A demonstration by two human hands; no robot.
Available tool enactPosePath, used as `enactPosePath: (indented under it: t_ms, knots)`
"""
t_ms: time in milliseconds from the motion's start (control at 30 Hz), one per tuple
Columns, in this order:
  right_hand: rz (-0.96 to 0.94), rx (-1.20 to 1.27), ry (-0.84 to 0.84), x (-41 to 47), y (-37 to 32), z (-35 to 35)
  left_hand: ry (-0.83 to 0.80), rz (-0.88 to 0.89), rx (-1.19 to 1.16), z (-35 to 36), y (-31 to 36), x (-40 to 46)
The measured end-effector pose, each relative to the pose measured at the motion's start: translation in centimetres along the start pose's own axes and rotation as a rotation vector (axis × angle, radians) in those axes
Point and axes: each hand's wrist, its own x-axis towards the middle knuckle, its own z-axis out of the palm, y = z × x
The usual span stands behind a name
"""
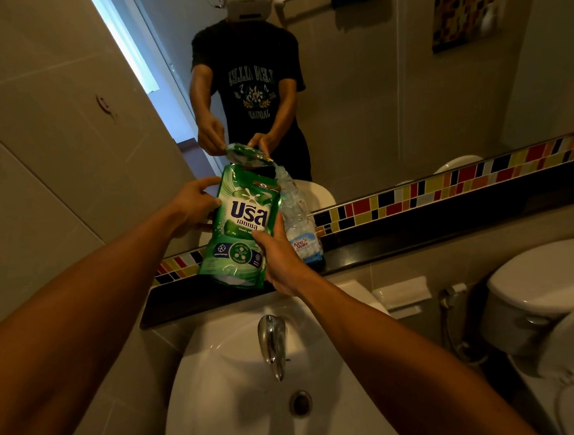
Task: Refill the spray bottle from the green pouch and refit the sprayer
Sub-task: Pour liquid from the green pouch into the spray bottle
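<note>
While both hands are gripping it, the green pouch (241, 226) is standing over the black ledge (196, 298) above the sink (223, 387)
Left hand (193, 205) is clasping the pouch's upper left edge; right hand (276, 256) is grasping its lower right side; the clear plastic bottle (301, 223) is standing just beside, against the mirror (390, 106), its neck hidden behind the pouch top

Above the sink (222, 377) the air is open, with only the tap (272, 345) rising at the back rim. The dark shelf (401, 242) is crowded at its middle: the green pouch (241, 227) and the clear bottle (302, 230) just beside it stand tight against the mirror (373, 107). To their right the shelf runs bare. The toilet (541, 286) closes the lower right side.
</note>
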Motion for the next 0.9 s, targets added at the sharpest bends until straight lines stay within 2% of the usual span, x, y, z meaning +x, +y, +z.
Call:
enactPosePath:
  t_ms: [900]
  knots:
    - [-0.007,0.028,0.003,-0.8,-0.6,1.0,-0.011,0.018,0.032,-1.2,0.4,0.3]
